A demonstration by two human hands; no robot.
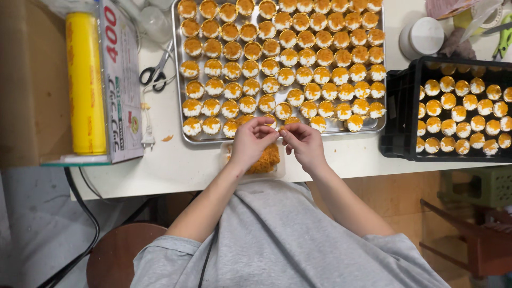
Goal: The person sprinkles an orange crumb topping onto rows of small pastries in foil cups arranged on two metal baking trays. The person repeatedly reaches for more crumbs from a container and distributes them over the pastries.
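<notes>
Grey shirt (282, 240) nearest. Left hand (250, 143), right hand (305, 143) pinch orange shreds, fingertips together, over tub of shreds (268, 160). Tray (177, 80) cups nearly all topped; front-edge cups left, I judge.

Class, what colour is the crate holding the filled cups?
Black crate, clearest in the head view.

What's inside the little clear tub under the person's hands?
The clear tub holds a heap of orange shreds. The left hand and wrist cover much of it, so the tub's far side and how deep the heap goes stay hidden. The right hand is beside it.
</notes>
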